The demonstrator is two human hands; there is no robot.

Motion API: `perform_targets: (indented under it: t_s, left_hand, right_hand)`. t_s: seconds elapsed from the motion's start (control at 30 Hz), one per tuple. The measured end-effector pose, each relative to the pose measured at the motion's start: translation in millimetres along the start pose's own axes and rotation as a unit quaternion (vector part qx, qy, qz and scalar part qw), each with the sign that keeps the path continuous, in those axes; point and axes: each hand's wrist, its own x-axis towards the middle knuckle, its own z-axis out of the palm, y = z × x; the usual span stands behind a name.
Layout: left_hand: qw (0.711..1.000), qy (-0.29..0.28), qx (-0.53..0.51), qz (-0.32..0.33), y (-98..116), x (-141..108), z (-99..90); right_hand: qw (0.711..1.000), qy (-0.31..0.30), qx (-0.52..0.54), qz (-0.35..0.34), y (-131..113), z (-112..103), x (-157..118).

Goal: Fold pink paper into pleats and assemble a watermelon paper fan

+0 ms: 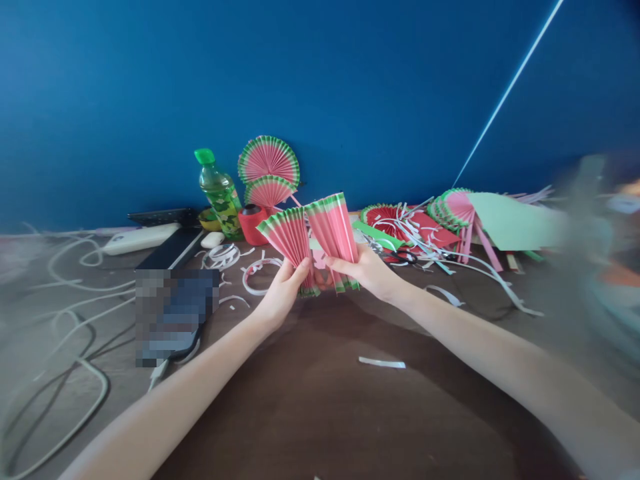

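Observation:
A pleated pink paper with green edges [334,230] is held up above the brown table [345,407], partly fanned out. My left hand [284,293] pinches its left part, where the folds spread like a fan. On the right part, my right hand [367,270] grips the flatter, wider folds, thumb in front. The fingers behind the paper are mostly hidden. Behind the held paper, finished-looking round pink and green fans [269,162] stand against the blue wall, next to a red object [253,225].
A green-capped bottle [220,193] stands at the back left. A phone [183,313] and white cables [95,363] lie left. Tape rolls [263,277] sit near my left hand. Paper strips [415,240], more fans [453,210] and a light green sheet [515,220] are at the right.

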Motion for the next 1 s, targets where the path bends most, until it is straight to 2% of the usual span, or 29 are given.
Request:
perform_targets:
  t_s: [0.23, 0.67, 0.8, 1.0]
  left_hand:
    - [0.999, 0.022, 0.012, -0.024, 0.8, -1.4, 2.7]
    - [0.998, 0.042, 0.038, -0.033, -3.7, -2.2, 2.2]
    - [0.997, 0.057, 0.042, -0.029, -2.5, -2.5, 2.7]
    - [0.997, 0.045, 0.064, -0.027, 0.9, -3.1, 4.2]
  right_hand:
    - [0.999, -0.024, -0.045, -0.014, -4.9, 0.6, -1.9]
    - [0.992, 0.004, -0.120, -0.042, -6.5, 3.0, -4.2]
    - [0.990, 0.012, -0.132, -0.049, -7.2, 3.6, -4.4]
    - [0.993, -0.003, -0.115, -0.027, -5.4, 4.4, -3.4]
